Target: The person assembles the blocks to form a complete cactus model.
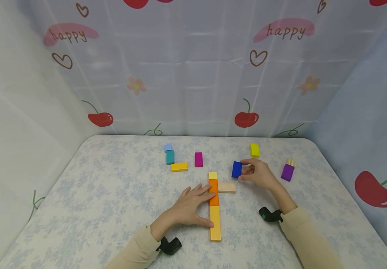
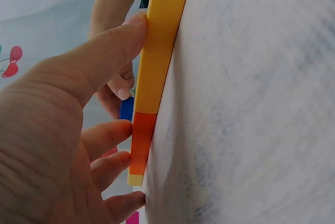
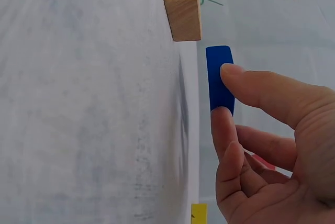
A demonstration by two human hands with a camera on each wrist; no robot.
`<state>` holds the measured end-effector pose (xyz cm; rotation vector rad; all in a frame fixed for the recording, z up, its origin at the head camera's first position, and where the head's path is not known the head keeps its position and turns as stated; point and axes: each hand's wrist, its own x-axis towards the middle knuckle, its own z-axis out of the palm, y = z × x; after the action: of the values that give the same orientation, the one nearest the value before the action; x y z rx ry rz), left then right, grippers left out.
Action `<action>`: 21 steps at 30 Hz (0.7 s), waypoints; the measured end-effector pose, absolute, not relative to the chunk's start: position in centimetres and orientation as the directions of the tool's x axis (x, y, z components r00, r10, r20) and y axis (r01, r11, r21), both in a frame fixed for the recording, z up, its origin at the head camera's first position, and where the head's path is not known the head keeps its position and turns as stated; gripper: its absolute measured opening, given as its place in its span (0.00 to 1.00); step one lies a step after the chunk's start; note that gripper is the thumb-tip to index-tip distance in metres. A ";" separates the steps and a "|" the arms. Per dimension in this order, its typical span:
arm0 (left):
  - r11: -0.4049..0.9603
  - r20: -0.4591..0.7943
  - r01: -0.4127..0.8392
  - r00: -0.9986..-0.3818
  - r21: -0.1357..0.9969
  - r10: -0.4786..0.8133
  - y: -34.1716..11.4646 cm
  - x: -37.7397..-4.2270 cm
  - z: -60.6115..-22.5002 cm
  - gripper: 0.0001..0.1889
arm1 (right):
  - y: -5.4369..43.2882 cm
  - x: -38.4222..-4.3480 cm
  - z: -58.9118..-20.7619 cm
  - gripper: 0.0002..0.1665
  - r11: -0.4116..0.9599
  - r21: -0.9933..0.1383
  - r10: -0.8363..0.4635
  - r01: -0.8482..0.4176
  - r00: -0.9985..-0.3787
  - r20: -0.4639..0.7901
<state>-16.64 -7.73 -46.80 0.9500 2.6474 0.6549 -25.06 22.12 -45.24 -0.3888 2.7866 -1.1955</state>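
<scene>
A column of blocks runs front to back mid-table: a long yellow block (image 1: 215, 224), an orange block (image 1: 214, 200) and a pale yellow block (image 1: 212, 175) at the far end. My left hand (image 1: 190, 207) lies along its left side, thumb on the long yellow block and spread fingertips touching the orange one. A plain wooden block (image 1: 227, 187) sticks out to the right from beside the orange block. My right hand (image 1: 258, 173) pinches a blue block (image 3: 219, 77) between thumb and fingers, beyond the wooden block; in the right wrist view it appears raised off the table.
Behind the column lie a magenta block (image 1: 198, 159), a yellow block (image 1: 179, 167), a teal block (image 1: 170, 157) and a light blue block (image 1: 168, 147). At the back right are a lime-yellow block (image 1: 255, 150) and a purple block (image 1: 287, 173) with pale wooden pieces (image 1: 291, 162).
</scene>
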 end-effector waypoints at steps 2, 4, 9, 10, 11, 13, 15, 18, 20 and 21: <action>0.689 -0.087 0.535 -0.756 0.490 0.649 -7.7 -16.6 -46.8 0.48 | 22.0 -25.0 -45.3 0.35 0.656 -0.721 -0.291 -0.225 -0.956 0.033; 0.691 -0.089 0.535 -0.756 0.486 0.648 -7.7 -16.6 -46.7 0.48 | 21.9 -24.9 -45.4 0.35 0.653 -0.716 -0.314 -0.247 -0.948 0.040; 0.688 -0.088 0.537 -0.754 0.488 0.651 -7.7 -16.6 -46.6 0.47 | 21.8 -24.8 -45.6 0.35 0.640 -0.716 -0.356 -0.280 -0.933 0.046; 0.688 -0.088 0.537 -0.754 0.489 0.651 -7.7 -16.6 -46.6 0.47 | 21.8 -24.7 -45.5 0.35 0.636 -0.718 -0.362 -0.282 -0.931 0.046; 0.687 -0.088 0.537 -0.754 0.490 0.651 -7.7 -16.6 -46.6 0.47 | 21.8 -24.6 -45.5 0.35 0.631 -0.722 -0.368 -0.285 -0.929 0.046; 0.688 -0.090 0.536 -0.754 0.490 0.651 -7.7 -16.6 -46.5 0.47 | 21.7 -24.6 -45.5 0.35 0.624 -0.726 -0.376 -0.288 -0.925 0.043; 0.688 -0.092 0.535 -0.753 0.491 0.651 -7.7 -16.7 -46.5 0.47 | 21.7 -24.5 -45.4 0.34 0.622 -0.729 -0.380 -0.286 -0.924 0.039; 0.688 -0.093 0.533 -0.754 0.492 0.651 -7.7 -16.7 -46.5 0.47 | 21.6 -24.6 -45.5 0.34 0.620 -0.732 -0.382 -0.281 -0.924 0.031; 0.687 -0.093 0.533 -0.754 0.494 0.651 -7.7 -16.6 -46.5 0.47 | 21.7 -24.7 -45.6 0.34 0.618 -0.736 -0.383 -0.277 -0.923 0.026; 0.687 -0.093 0.533 -0.753 0.494 0.651 -7.7 -16.6 -46.5 0.47 | 21.7 -24.7 -45.7 0.34 0.617 -0.737 -0.385 -0.277 -0.923 0.024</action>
<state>-16.64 -7.68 -46.52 0.9451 2.6390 0.6523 -24.72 21.67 -45.70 -0.5555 2.7005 -1.1963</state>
